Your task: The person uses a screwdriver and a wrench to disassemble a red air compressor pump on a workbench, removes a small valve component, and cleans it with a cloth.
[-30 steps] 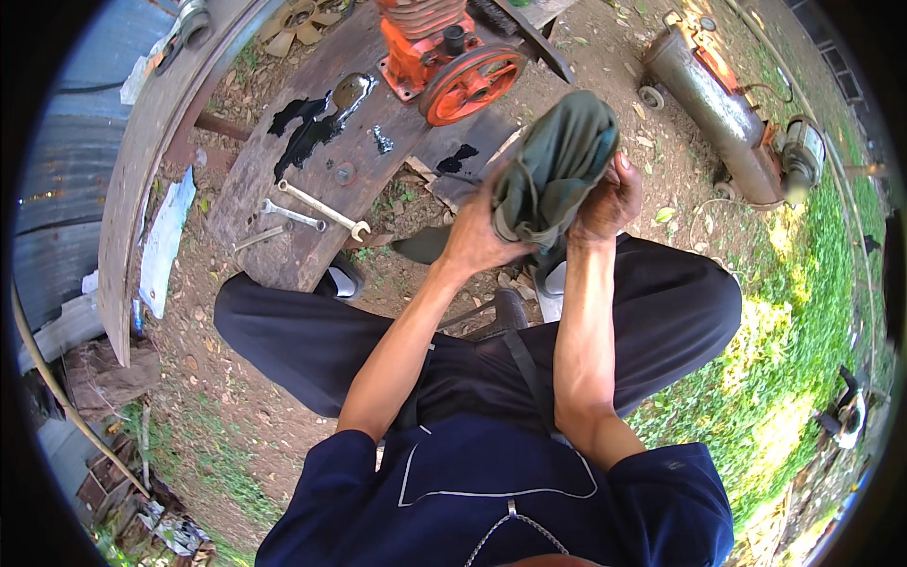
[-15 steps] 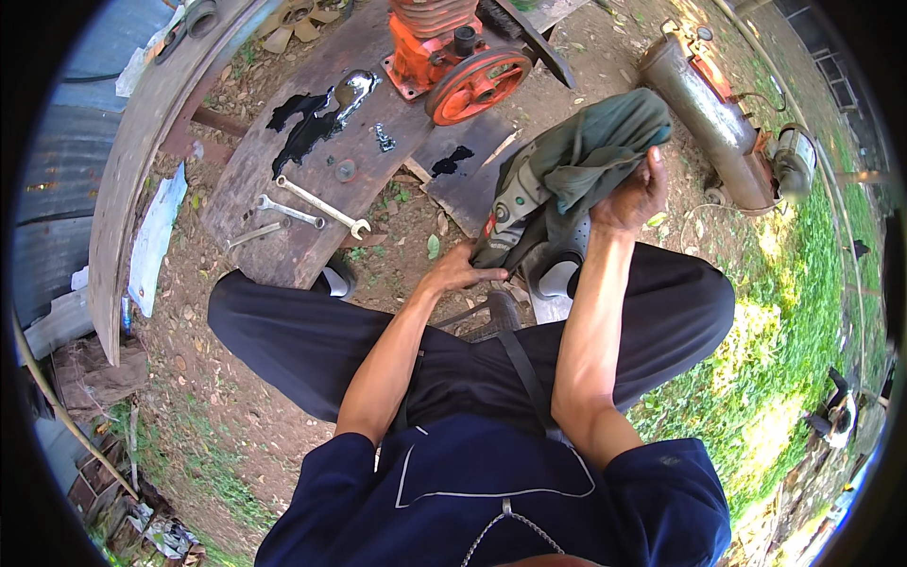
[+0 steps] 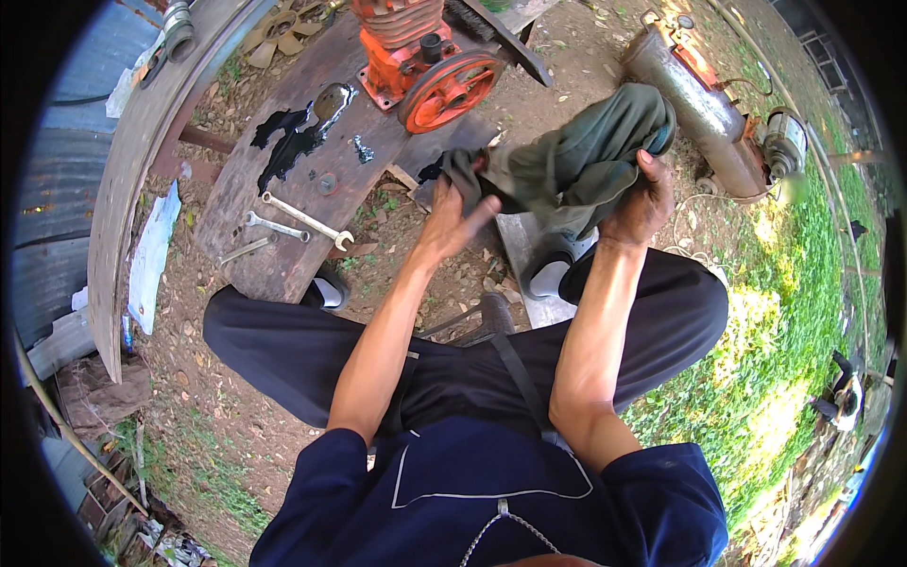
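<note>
A dark green cloth [image 3: 586, 156], bunched and folded, hangs above the ground between my two hands. My right hand [image 3: 642, 203] grips its right part, thumb up along the edge. At the cloth's left end, my left hand [image 3: 452, 219] has its fingers around a grey-green fold while its thumb sticks out to the right; this hand is slightly blurred. Beyond the cloth, an orange compressor pump [image 3: 406, 57] with a spoked pulley wheel [image 3: 453, 93] stands on a wooden board [image 3: 227, 203]. Spanners [image 3: 307, 219] lie on that board, left of my left hand.
Black oil [image 3: 288, 142] is spilled on the board. A rusty metal tank [image 3: 694, 104] lies on the ground at the far right. A long curved plank [image 3: 142, 170] runs along the left, beside corrugated sheeting [image 3: 71, 156]. A fan [image 3: 281, 33] lies at the back.
My left hand has moved up and away from me, lifting the cloth's left end and refolding it. My right hand has shifted slightly along the cloth. The whole view has turned slightly.
</note>
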Action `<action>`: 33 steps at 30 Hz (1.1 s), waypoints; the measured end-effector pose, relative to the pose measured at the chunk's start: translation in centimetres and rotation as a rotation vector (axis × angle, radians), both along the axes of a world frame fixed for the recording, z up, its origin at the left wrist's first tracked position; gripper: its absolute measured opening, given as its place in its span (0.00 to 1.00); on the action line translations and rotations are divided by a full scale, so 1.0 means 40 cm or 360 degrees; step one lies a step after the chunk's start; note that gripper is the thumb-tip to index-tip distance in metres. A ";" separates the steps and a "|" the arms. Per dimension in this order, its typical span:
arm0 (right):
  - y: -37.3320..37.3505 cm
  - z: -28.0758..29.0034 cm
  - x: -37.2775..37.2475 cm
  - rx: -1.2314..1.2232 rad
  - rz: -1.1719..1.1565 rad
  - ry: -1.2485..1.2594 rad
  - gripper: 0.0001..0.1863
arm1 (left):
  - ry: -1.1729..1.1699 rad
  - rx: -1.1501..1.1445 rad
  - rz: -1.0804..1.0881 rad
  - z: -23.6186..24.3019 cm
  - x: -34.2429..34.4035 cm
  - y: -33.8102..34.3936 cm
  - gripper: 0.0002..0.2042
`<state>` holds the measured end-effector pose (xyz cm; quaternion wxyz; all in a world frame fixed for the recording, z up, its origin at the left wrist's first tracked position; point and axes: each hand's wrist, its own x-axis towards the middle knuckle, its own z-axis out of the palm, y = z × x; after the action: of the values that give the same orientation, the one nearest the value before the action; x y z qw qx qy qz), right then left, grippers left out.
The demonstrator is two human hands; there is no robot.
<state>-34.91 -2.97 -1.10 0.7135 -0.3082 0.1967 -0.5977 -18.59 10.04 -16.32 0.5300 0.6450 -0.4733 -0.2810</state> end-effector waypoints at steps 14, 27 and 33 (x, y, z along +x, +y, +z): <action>-0.153 0.009 -0.110 -0.0018 -0.0051 -0.0526 0.20 | 0.0895 0.0564 -0.0036 -0.015 -0.065 -0.010 0.15; 0.078 -0.288 0.149 -0.1202 -0.0044 0.1914 0.32 | 0.1588 0.0555 -0.0266 0.198 0.044 -0.041 0.34; 0.130 -0.360 0.225 -0.0978 0.0175 0.1679 0.22 | 0.0076 0.0833 0.0352 0.236 0.125 0.024 0.24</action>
<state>-25.92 2.22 -15.48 0.4282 -0.7639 0.3258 -0.3563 -13.61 11.01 -6.89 0.3839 0.8008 -0.2989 -0.3492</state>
